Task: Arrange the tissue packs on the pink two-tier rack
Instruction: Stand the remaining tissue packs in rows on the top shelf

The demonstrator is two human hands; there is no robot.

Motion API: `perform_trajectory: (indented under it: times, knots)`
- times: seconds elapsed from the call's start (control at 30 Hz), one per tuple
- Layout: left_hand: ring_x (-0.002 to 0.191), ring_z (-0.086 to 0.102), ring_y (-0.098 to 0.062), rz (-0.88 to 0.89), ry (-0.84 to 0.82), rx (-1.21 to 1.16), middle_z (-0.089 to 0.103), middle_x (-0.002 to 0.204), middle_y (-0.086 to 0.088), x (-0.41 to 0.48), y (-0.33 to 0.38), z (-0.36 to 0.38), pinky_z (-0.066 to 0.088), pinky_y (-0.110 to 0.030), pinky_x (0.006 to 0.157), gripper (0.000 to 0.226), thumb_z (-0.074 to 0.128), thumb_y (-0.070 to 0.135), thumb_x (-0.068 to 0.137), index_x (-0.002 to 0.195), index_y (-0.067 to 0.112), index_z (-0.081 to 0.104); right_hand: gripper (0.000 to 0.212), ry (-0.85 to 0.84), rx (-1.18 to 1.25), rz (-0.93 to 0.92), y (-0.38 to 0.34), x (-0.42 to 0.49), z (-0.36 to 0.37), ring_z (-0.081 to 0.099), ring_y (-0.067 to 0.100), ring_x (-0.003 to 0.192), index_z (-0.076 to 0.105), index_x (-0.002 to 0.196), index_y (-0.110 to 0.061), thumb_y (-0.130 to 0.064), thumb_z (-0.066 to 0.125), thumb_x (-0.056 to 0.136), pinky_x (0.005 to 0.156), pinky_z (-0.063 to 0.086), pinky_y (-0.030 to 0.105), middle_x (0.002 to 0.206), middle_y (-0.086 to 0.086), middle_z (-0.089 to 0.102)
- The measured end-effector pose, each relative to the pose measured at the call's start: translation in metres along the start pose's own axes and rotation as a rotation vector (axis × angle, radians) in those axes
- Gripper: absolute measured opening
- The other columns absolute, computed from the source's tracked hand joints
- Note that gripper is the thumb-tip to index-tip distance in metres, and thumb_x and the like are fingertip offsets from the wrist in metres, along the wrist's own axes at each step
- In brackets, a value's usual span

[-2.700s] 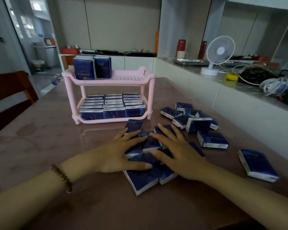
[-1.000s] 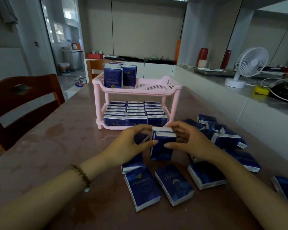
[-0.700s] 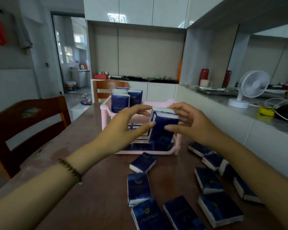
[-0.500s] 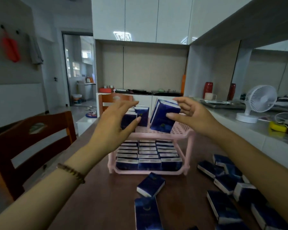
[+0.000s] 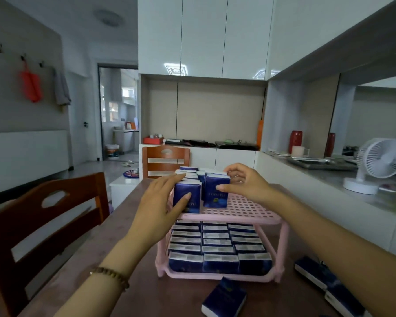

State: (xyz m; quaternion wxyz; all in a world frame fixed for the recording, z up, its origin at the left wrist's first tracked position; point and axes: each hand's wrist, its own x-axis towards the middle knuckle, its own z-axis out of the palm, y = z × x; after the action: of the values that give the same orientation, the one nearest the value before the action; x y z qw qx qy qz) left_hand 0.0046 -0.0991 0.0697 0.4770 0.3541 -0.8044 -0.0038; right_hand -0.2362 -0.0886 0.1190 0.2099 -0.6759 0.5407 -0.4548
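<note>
The pink two-tier rack stands on the brown table in front of me. Its lower tier is packed with three columns of blue tissue packs. Several packs stand upright at the left of the top tier. My right hand pinches a tissue pack standing on the top tier, thumb on its front and fingers over its top. My left hand rests with straight fingers against the front-left standing pack, thumb on its face. Loose packs lie on the table in front of the rack and at the right.
A wooden chair stands at the table's left side and another chair beyond the far end. A white counter along the right carries a white fan, a tray and a red vase. The right half of the top tier is bare.
Both hands gathered packs from the table, lifted one and carried it up to the rack. It now stands on the top tier, and my left hand has moved onto the neighbouring pack.
</note>
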Motion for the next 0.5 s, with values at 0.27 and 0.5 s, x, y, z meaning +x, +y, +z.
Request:
perform_trajectory:
  times: [0.27,0.5]
  knots:
    - [0.123,0.030,0.003,0.002,0.008,-0.035,0.045,0.139,0.011,0.000,-0.004,0.003,0.027,-0.025,0.104,0.050,0.051,0.047,0.088,0.135,0.032,0.041,0.048,0.030,-0.024,0.010,0.008,0.012,0.017,0.063,0.016,0.094,0.051,0.110,-0.017,-0.024,0.079,0.072,0.071,0.055,0.025,0.108,-0.001,0.059]
    - [0.122,0.027,0.005,0.002,-0.013,-0.021,0.043,0.141,0.010,0.000,-0.003,0.000,0.024,-0.023,0.103,0.050,0.053,0.043,0.089,0.136,0.031,0.040,0.049,0.037,-0.028,-0.006,0.006,0.012,0.024,0.059,0.017,0.096,0.046,0.111,-0.019,-0.024,0.077,0.073,0.073,0.053,0.024,0.110,-0.002,0.054]
